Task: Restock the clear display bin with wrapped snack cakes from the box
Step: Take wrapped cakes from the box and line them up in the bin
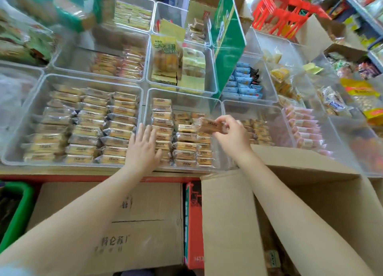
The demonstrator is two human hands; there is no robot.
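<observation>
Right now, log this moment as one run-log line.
stage: placing | right hand: pinches snack cake over clear bin | left hand: flat on stacked cakes

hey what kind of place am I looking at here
Most likely a small snack shop. Clear display bins hold rows of wrapped snack cakes, a red shopping basket sits behind, and an open cardboard box of stock stands below.

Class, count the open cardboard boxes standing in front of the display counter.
2: one open box at lower right under the right forearm, one flat-topped box at lower left under the left forearm. Others may be hidden.
</observation>
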